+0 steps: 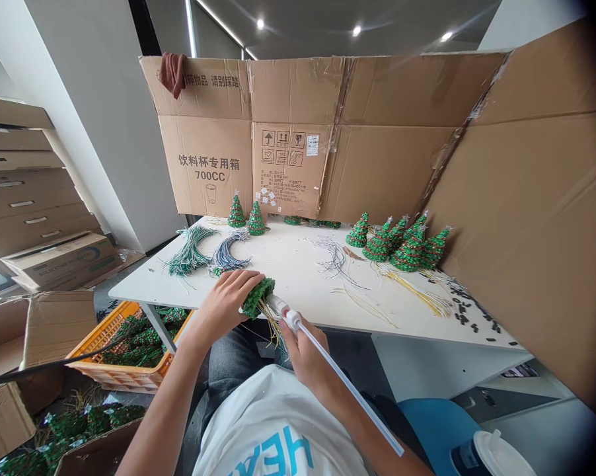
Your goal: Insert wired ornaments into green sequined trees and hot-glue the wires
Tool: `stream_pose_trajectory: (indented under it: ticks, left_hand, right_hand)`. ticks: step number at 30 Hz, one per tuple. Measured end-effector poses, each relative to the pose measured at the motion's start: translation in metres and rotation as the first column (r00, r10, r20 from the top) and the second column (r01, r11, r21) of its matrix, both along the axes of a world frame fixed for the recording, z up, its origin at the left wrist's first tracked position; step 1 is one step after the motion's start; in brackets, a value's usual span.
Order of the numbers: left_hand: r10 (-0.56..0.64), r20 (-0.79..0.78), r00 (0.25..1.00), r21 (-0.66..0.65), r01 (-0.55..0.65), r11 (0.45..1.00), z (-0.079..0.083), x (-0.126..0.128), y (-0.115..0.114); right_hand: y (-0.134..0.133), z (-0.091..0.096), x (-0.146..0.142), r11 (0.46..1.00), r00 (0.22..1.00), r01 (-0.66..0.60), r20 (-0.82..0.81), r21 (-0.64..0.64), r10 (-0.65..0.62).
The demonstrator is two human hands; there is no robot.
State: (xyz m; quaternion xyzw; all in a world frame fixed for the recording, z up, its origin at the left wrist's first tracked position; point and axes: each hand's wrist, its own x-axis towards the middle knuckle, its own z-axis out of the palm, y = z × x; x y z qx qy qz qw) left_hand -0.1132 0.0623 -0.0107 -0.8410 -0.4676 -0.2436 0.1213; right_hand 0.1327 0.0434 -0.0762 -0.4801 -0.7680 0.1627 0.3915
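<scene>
Near the table's front edge, my left hand (227,296) is closed round a small green Christmas tree (259,297), tipped on its side with its base turned to the right. Thin yellowish wires (272,322) hang from that base. My right hand (305,352) grips a white hot glue gun (292,319), and a long whitish glue stick (355,395) runs out of its back end over my forearm. The gun's nozzle points into or against the tree's base; the exact contact is hidden.
Bundles of green wires (191,251) and blue-white wires (228,253) lie on the white table (298,264). Finished trees (411,250) stand right, near black bits (469,311) and yellow wires (421,294). Cardboard (293,92) walls the back. An orange crate (124,377) is lower left.
</scene>
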Motion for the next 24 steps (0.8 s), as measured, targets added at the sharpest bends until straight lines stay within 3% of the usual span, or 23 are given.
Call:
stream_pose_trajectory:
  ticks: [24]
  left_hand:
    - [0.009,0.010,1.000,-0.002,-0.009,1.000,0.0015,-0.0005,-0.0008]
  right_hand:
    - [-0.0043,-0.0002,0.0005,1.000,0.996,-0.010,-0.086,-0.016,0.009]
